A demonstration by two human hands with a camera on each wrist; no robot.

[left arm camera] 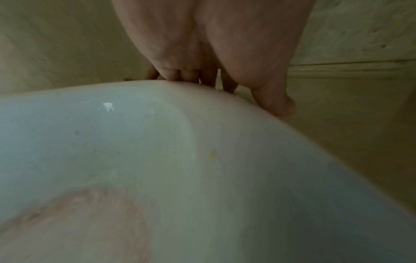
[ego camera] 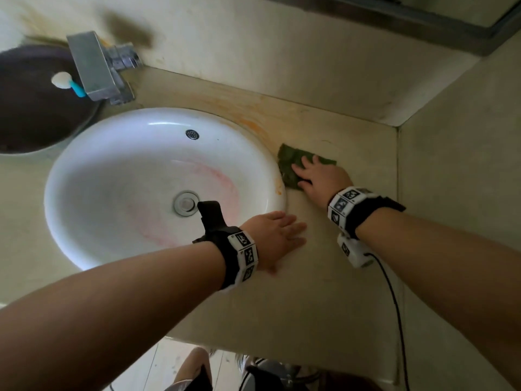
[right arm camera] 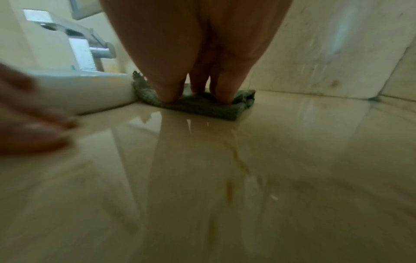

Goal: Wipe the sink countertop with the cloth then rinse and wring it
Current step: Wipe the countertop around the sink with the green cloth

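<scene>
A folded green cloth (ego camera: pixel 290 165) (right arm camera: pixel 202 106) lies on the beige countertop (ego camera: pixel 338 263) just right of the white round sink (ego camera: pixel 112 170). My right hand (ego camera: pixel 315 176) (right arm camera: pixel 198 80) presses flat on the cloth with straight fingers. My left hand (ego camera: pixel 276 235) (left arm camera: pixel 213 71) rests flat, fingers straight, on the counter at the sink's right rim (left arm camera: pixel 202 106). The left hand's fingertips (right arm camera: pixel 45 128) show blurred at the left of the right wrist view. Orange stains (ego camera: pixel 253 119) mark the counter behind the sink.
A square metal faucet (ego camera: pixel 93 66) (right arm camera: pixel 85 41) stands behind the sink at the left. A dark round basin (ego camera: pixel 36 103) with a blue-and-white item (ego camera: pixel 67 83) sits at far left. Beige walls (ego camera: pixel 282 52) close the back and right. A black cable (ego camera: pixel 394 306) hangs from my right wrist.
</scene>
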